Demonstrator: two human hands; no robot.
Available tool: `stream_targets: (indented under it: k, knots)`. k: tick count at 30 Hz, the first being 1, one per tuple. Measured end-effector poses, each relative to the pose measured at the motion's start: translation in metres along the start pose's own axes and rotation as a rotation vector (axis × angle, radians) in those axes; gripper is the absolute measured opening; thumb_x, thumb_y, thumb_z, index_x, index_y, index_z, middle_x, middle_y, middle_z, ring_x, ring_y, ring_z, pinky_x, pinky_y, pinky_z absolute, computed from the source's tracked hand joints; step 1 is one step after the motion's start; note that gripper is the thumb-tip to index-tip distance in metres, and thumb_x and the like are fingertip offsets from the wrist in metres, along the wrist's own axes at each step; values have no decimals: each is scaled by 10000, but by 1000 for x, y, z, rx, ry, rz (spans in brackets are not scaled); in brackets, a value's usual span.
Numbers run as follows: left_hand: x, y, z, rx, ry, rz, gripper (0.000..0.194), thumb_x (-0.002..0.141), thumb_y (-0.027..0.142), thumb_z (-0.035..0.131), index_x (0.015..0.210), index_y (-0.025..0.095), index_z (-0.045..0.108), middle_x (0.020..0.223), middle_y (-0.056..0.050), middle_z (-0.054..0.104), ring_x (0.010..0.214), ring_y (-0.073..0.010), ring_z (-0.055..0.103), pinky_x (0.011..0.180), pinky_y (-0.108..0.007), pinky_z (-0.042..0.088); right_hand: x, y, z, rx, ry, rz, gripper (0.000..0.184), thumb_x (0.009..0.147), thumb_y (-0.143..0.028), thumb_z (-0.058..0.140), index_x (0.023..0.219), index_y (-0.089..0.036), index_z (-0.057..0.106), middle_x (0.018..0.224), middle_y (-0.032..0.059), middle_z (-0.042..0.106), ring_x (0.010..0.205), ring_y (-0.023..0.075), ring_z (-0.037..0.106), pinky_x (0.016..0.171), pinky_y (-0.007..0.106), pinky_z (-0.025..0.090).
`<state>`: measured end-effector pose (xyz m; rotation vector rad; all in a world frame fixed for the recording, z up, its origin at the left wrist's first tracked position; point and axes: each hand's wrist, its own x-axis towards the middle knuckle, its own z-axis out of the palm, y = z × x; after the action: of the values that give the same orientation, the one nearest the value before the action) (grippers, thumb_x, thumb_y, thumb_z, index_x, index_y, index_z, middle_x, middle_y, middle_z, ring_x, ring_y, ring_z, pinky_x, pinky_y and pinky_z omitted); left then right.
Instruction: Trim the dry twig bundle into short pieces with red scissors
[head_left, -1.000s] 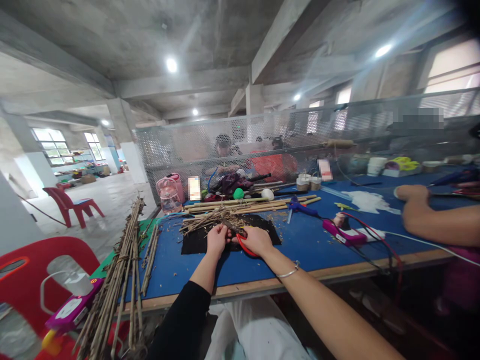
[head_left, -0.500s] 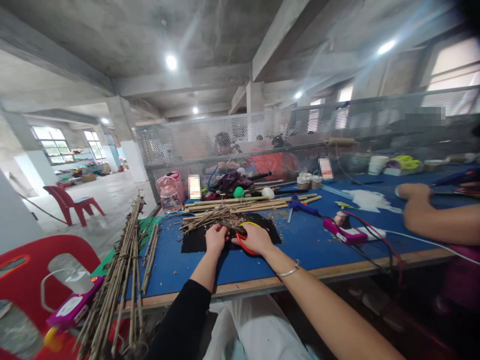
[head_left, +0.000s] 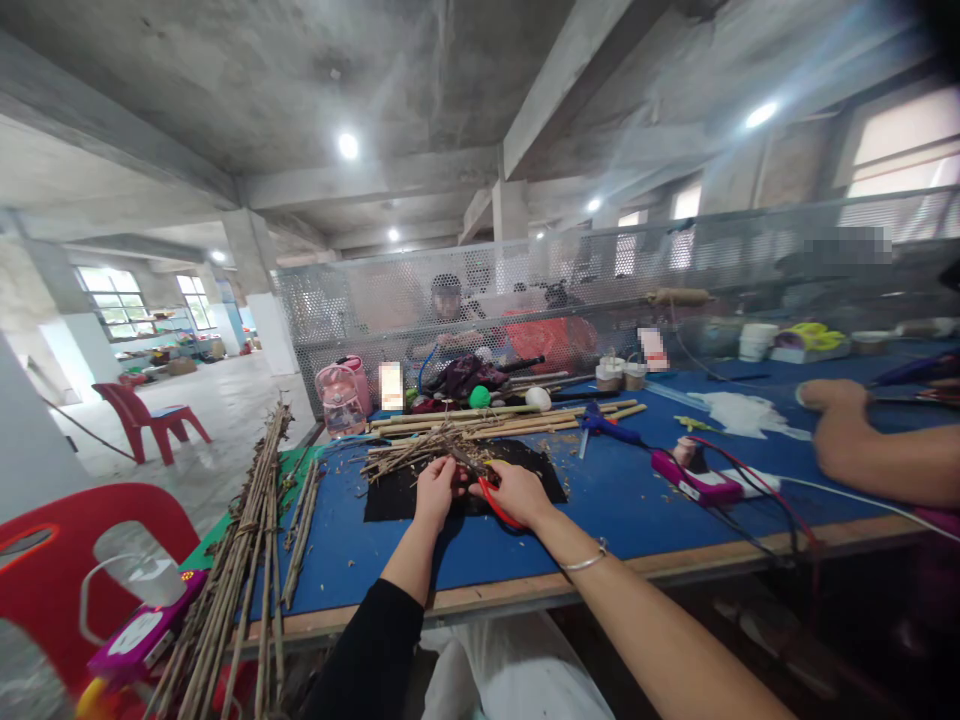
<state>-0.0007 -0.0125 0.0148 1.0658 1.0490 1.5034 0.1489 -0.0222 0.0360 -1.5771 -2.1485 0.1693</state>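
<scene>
Head view: your right hand (head_left: 519,494) grips the red-handled scissors (head_left: 499,507); whether your left hand (head_left: 435,490) grasps anything, I can't tell. Both stay over the black mat (head_left: 386,503), keeping the work there, before thin twigs (head_left: 401,455) and longer poles (head_left: 559,413).

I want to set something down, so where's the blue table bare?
Bare but for chips: left, between the short brown sticks and your left forearm; right, between your right forearm and the magenta power strip. It's crowded at the black mat's far edge, with thin twigs, tan poles and a green ball.
</scene>
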Motion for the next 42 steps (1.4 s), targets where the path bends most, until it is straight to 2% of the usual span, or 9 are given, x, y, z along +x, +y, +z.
stream_targets:
  k: [9,14,20,30,42]
  knots:
    - [4,-4,-1,-27,-14,-20,303,625,381,635,795,131,610,687,-36,614,580,-100,550,451,-172,403,-1,0,-1,17,-19,-5,428,693,-607,514,857,-221,598,831,35,654,782,186,597,593,234,328]
    - [5,-6,-2,10,23,0,265,626,379,619,702,125,601,614,-18,585,545,-91,535,452,-170,399,0,1,3,-1,23,-33,424,676,-583,546,885,-214,566,891,33,639,843,200,585,647,253,349]
    - [4,-6,-2,64,18,16,253,632,372,603,694,127,610,597,-10,586,538,-94,530,450,-170,390,1,0,4,-3,39,-48,426,643,-537,603,873,-182,552,897,66,617,868,205,563,702,270,364]
    - [3,-4,1,104,25,33,248,654,380,585,700,139,618,586,-8,587,523,-100,529,442,-175,389,0,-2,2,-24,31,-4,389,710,-583,498,812,-212,556,772,22,633,738,180,592,587,245,332]
    - [4,-7,-2,94,3,35,286,635,409,613,684,127,624,567,-7,575,508,-89,509,454,-177,391,0,2,2,-45,-8,30,417,716,-615,477,821,-229,594,795,40,654,738,186,603,582,240,341]
